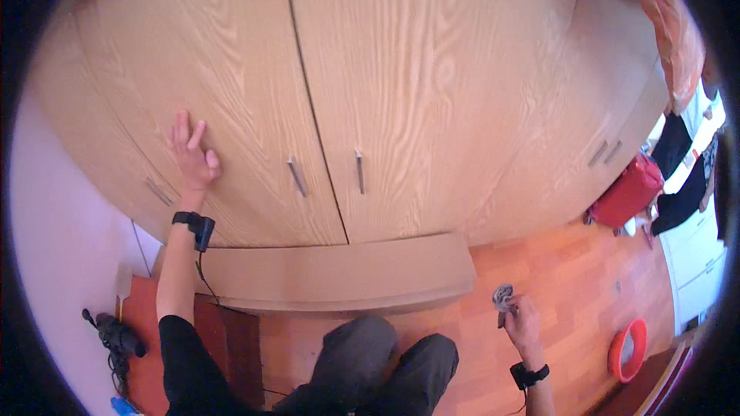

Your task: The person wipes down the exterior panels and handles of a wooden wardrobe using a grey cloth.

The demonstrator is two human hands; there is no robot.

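Note:
My left hand lies with spread fingers against a wood-grain wardrobe door, left of its slim metal handle. A second handle is on the door to the right of the gap. Down at the right, my right hand grips a crumpled grey cloth above the wood-look floor. Both wrists wear black straps with small devices and cables. A long cardboard box lies along the foot of the wardrobe, in front of my knees.
On the floor at right stands a red plastic basin. A red bag, clothing and white boxes are farther right. Black cables and a dark device lie at left by the pale wall. An orange-brown covering hangs at upper right.

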